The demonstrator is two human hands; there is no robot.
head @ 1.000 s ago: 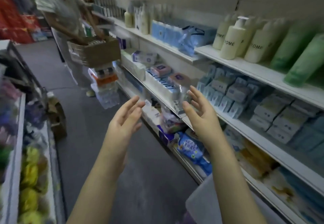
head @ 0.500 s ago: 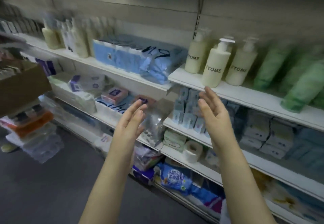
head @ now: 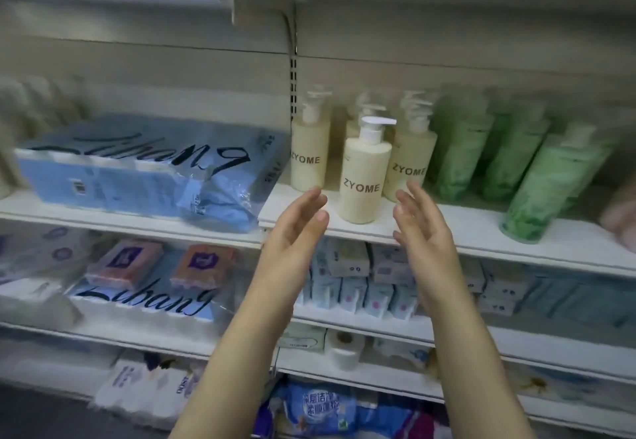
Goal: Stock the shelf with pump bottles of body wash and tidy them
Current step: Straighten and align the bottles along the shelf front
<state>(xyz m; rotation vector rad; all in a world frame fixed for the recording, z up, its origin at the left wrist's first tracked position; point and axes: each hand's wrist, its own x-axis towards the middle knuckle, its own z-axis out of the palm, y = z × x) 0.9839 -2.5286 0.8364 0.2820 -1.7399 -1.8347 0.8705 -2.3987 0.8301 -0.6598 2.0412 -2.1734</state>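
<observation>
left grip (head: 296, 228): fingers straight and apart, palm turned inward, holds nothing. It hangs at the shelf's front edge.
right grip (head: 425, 228): same, fingers straight, palm inward, empty. It mirrors the left.
shelf (head: 481, 232): white and second from the top in view.
front bottle (head: 364, 177): cream ZYOME pump bottle, upright, near the shelf's front edge and out of line with the rest. The nozzle points right.
back row: left bottle (head: 308, 160) and right bottle (head: 410, 167), same cream kind, stand upright behind and flank the front one. Another pump head shows behind it, too blurred to say more.
key relation: the front bottle sits between the two palms, just ahead of and above the fingertips. Its long axis is vertical. Both grips look about equally near, neither touching it.
overlap: the left fingertips lie over the left bottle's base and the right fingertips over the right bottle's base. Can't tell contact from this view. Probably none.
neighbours: green bottles (head: 550, 184) to the right, blurred. Blue tissue pack (head: 137, 170) to the left on the adjoining shelf.
step (guess): the palms are lined up to close on the front bottle's sides and square it with the row or slide it back.
needs: an even squeeze low on the body, then a push straight back.
risk: it's tall and narrow, so a high or one-sided push could tip it into the back row. The gap between the back bottles looks tight.
</observation>
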